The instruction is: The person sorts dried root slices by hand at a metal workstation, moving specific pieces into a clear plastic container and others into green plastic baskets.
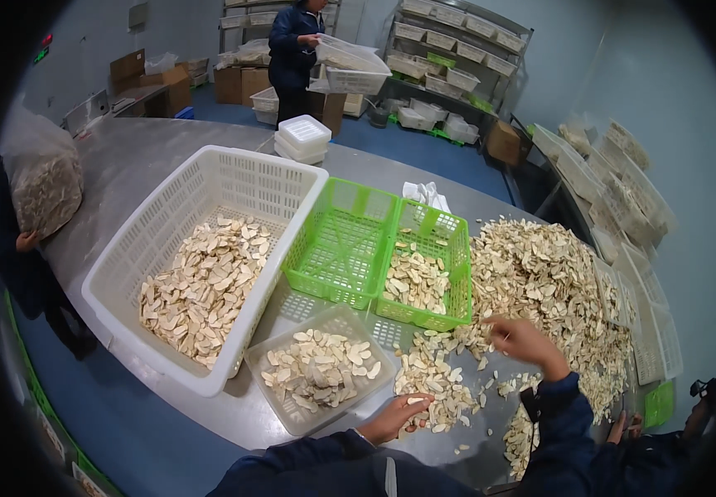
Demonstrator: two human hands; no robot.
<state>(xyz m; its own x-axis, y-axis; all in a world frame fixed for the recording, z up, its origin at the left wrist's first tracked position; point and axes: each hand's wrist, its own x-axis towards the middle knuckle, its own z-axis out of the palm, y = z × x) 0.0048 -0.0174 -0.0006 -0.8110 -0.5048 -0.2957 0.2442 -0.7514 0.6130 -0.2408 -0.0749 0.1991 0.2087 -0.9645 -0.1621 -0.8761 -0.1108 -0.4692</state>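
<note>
My left hand (397, 417) rests low on the grey table, fingers closed on a few pale dried slices (418, 401) at the near edge of a small heap (429, 373). My right hand (522, 342) hovers over the loose slices beside the big pile (544, 286), fingers curled; what it holds I cannot make out. Just left of my left hand sits a clear shallow tray (273, 396) partly filled with slices. Both forearms wear dark blue sleeves.
A large white basket (188, 178) with slices stands at the left. Two green baskets (337, 217) (457, 273) sit behind the tray, one empty. White lidded containers (303, 132) lie farther back. A person carries trays by the shelves; another holds a bag at the far left.
</note>
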